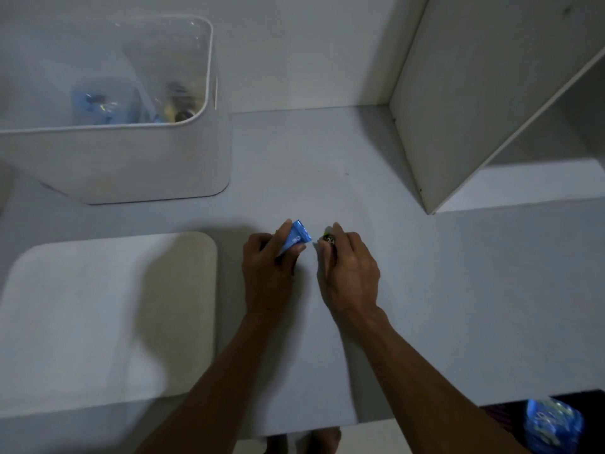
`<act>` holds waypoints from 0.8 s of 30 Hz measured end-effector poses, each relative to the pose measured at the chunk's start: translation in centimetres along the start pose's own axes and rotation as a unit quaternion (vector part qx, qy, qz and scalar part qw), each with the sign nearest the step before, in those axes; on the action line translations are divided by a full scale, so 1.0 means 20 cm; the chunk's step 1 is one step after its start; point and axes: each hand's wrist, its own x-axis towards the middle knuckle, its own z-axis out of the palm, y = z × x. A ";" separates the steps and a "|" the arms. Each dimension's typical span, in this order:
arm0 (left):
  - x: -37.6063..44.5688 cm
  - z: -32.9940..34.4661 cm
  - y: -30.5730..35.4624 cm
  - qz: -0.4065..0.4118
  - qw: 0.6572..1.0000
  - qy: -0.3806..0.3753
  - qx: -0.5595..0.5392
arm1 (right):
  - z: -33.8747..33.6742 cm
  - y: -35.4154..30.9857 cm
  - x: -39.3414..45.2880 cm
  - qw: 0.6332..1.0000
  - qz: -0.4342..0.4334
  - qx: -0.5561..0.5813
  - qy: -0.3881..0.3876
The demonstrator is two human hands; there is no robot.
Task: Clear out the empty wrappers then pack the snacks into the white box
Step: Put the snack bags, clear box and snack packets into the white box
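My left hand (266,273) grips a small blue snack packet (296,237) between thumb and fingers, just above the white table top. Close beside it, my right hand (348,267) pinches a small dark packet with green on it (328,239); most of it is hidden under the fingers. The white box (131,158) stands open at the back left. Inside it lie a blue packet (101,104) and a dark-and-tan packet (181,108).
The box's white lid (108,316) lies flat at the front left. A white shelf unit (458,103) rises at the back right. A crumpled blue wrapper (551,425) lies on a dark surface beyond the table's front right edge (425,411).
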 end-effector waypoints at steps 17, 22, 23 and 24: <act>0.44 -0.95 0.67 -0.050 0.986 0.144 -0.064 | -0.64 -0.92 0.35 0.976 0.027 0.204 0.065; 0.73 -1.22 0.64 -0.067 0.982 0.169 -0.049 | -0.63 -1.35 0.56 0.957 0.017 0.283 0.057; 0.78 -1.25 0.62 -0.072 0.982 0.169 -0.051 | -0.61 -1.41 0.60 0.954 0.021 0.296 0.053; 0.84 -1.27 0.59 -0.078 0.981 0.168 -0.056 | -0.57 -1.46 0.64 0.950 0.028 0.307 0.048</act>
